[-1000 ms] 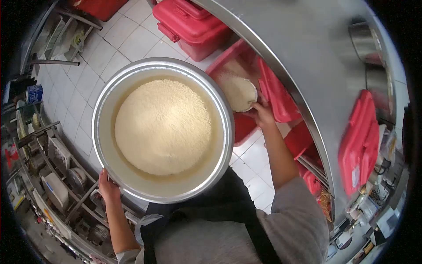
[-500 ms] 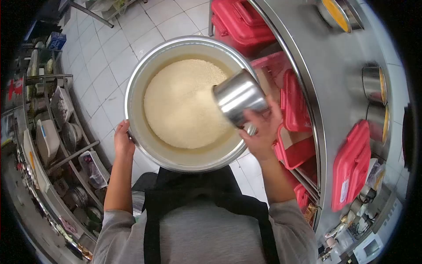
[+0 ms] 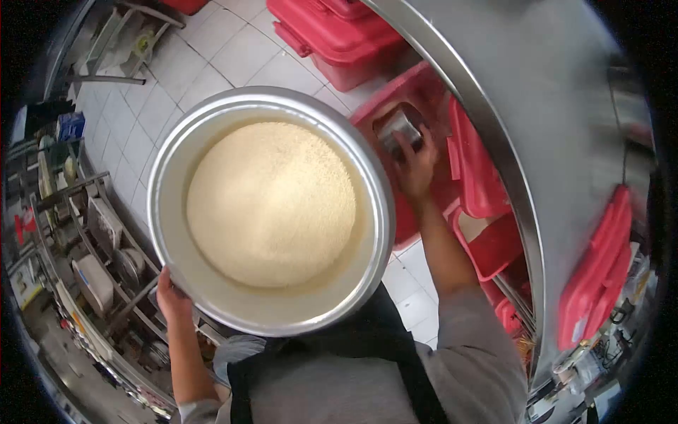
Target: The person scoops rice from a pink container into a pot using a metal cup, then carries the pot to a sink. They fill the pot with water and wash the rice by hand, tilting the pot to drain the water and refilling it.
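Observation:
My left hand (image 3: 174, 299) grips the lower left rim of a large round metal pot (image 3: 161, 233). Pale yellowish grains (image 3: 272, 205) fill much of the pot, with a fairly even surface. To the right, my right hand (image 3: 417, 159) is closed on a small metal cup (image 3: 401, 127), which it holds inside an open red bin (image 3: 374, 99). The inside of the cup is not clear to see.
A lidded red box (image 3: 339, 35) stands on the tiled floor (image 3: 233, 42) beyond the pot. The steel counter (image 3: 537, 92) curves along the right, with a red lid (image 3: 597, 275) on it. Loaded metal shelves (image 3: 106, 247) line the left side.
My right hand has carried the metal cup away from above the pot, rightward and into the red bin. The view has shifted, and the pot appears lower and further left.

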A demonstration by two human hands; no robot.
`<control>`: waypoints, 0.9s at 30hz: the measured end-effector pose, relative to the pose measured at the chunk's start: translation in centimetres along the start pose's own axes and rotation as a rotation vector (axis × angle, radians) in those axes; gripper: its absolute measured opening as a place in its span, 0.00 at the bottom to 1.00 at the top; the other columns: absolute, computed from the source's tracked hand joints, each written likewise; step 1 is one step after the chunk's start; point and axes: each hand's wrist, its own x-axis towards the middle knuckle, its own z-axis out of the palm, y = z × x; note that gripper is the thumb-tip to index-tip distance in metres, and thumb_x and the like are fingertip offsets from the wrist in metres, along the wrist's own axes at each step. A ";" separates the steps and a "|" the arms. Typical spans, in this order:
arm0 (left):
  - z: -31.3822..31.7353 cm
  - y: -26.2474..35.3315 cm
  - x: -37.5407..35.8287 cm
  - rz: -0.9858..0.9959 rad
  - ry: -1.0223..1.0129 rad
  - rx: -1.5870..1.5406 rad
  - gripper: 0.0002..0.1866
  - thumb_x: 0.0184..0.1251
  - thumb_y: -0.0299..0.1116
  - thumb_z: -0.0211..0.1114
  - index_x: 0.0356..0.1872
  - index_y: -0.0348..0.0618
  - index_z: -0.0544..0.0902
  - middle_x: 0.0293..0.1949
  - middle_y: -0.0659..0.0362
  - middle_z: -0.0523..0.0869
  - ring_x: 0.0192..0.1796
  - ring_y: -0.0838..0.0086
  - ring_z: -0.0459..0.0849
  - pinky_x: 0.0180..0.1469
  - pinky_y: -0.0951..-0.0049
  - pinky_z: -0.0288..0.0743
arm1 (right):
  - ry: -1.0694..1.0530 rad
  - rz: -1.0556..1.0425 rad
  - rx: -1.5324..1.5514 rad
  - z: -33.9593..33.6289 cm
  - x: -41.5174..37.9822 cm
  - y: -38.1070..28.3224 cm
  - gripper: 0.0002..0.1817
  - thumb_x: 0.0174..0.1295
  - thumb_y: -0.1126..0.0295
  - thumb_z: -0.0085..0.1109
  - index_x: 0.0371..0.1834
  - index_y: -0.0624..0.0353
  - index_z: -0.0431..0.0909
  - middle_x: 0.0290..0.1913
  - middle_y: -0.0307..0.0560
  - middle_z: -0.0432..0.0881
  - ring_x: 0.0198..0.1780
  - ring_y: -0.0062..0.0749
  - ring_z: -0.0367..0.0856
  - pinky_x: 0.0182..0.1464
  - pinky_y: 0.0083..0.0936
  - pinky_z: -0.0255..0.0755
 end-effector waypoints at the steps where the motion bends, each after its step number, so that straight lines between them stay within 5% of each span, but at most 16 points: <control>1: 0.7 0.4 -0.5 0.012 0.061 0.030 0.16 0.65 0.37 0.53 0.48 0.37 0.74 0.44 0.55 0.80 0.46 0.66 0.78 0.51 0.65 0.71 | -0.099 0.113 -0.134 2.9 0.4 2.5 0.28 0.45 0.69 0.63 0.55 0.42 0.70 0.64 0.55 0.54 0.64 0.50 0.55 0.61 0.42 0.54; 4: 0.5 0.9 0.3 0.076 0.092 0.118 0.13 0.64 0.36 0.52 0.45 0.40 0.75 0.42 0.58 0.80 0.45 0.68 0.78 0.50 0.66 0.71 | -0.342 0.410 -0.435 11.2 1.6 10.4 0.30 0.48 0.61 0.61 0.58 0.44 0.65 0.62 0.59 0.55 0.63 0.55 0.56 0.58 0.47 0.59; 8: 0.1 1.0 0.5 0.093 -0.014 0.164 0.11 0.64 0.35 0.52 0.44 0.42 0.75 0.41 0.60 0.81 0.45 0.69 0.78 0.50 0.68 0.71 | -0.121 0.607 -0.364 21.4 0.3 14.1 0.26 0.57 0.55 0.52 0.60 0.45 0.62 0.61 0.59 0.57 0.60 0.54 0.61 0.55 0.45 0.65; 9: 0.1 0.9 0.7 0.100 0.006 0.159 0.12 0.65 0.35 0.51 0.45 0.42 0.75 0.41 0.60 0.81 0.45 0.70 0.78 0.50 0.68 0.71 | -0.235 0.669 -0.510 24.1 0.1 12.9 0.25 0.58 0.55 0.50 0.60 0.47 0.62 0.60 0.59 0.59 0.58 0.54 0.63 0.54 0.45 0.66; 11: 0.4 0.8 0.4 0.091 0.031 0.164 0.12 0.65 0.35 0.51 0.46 0.42 0.75 0.42 0.60 0.81 0.46 0.70 0.78 0.50 0.68 0.71 | -0.404 0.729 -0.295 26.2 -0.1 11.5 0.24 0.59 0.56 0.50 0.58 0.48 0.63 0.55 0.56 0.62 0.51 0.49 0.66 0.47 0.42 0.66; 12: 0.5 0.8 0.3 0.083 0.041 0.166 0.12 0.65 0.34 0.51 0.46 0.41 0.75 0.42 0.60 0.80 0.46 0.70 0.78 0.50 0.68 0.70 | -0.451 0.718 0.067 26.5 -0.5 11.2 0.23 0.58 0.56 0.52 0.56 0.48 0.65 0.51 0.53 0.64 0.46 0.45 0.67 0.42 0.38 0.65; 15: 0.7 0.4 0.4 0.091 0.012 0.161 0.13 0.65 0.35 0.52 0.47 0.41 0.74 0.42 0.60 0.80 0.46 0.70 0.77 0.51 0.68 0.70 | -0.544 0.674 0.906 24.4 -2.0 10.6 0.21 0.55 0.59 0.55 0.53 0.47 0.66 0.44 0.46 0.68 0.37 0.35 0.68 0.34 0.32 0.63; 27: -0.3 0.8 0.2 0.038 -0.099 0.087 0.15 0.62 0.38 0.55 0.46 0.41 0.74 0.43 0.60 0.78 0.47 0.70 0.75 0.50 0.67 0.68 | -0.405 0.971 1.378 4.8 -4.1 6.8 0.32 0.50 0.81 0.52 0.62 0.55 0.59 0.55 0.45 0.68 0.56 0.37 0.67 0.51 0.38 0.71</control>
